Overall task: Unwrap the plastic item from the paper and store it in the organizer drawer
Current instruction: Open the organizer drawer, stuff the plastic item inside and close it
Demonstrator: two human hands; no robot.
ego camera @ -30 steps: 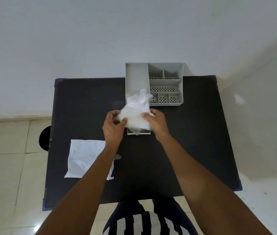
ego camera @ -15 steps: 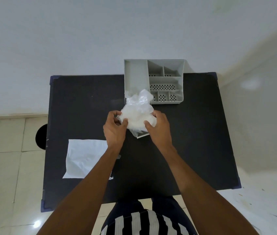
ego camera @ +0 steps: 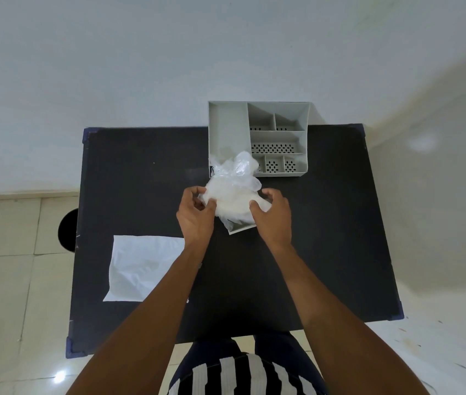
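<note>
Since the crumpled plastic bag looks light, soft and slippery, it is pinched at nine and three o'clock by the left hand and right hand, each grip closed on its edges.

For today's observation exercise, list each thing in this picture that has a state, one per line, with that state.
plastic item: crumpled, held between both hands above the table.
left hand: gripping its left side.
right hand: gripping its right side.
paper: spread flat on the table, empty.
organizer: visible compartments empty.
drawer: pulled out, mostly hidden under the plastic.
</note>
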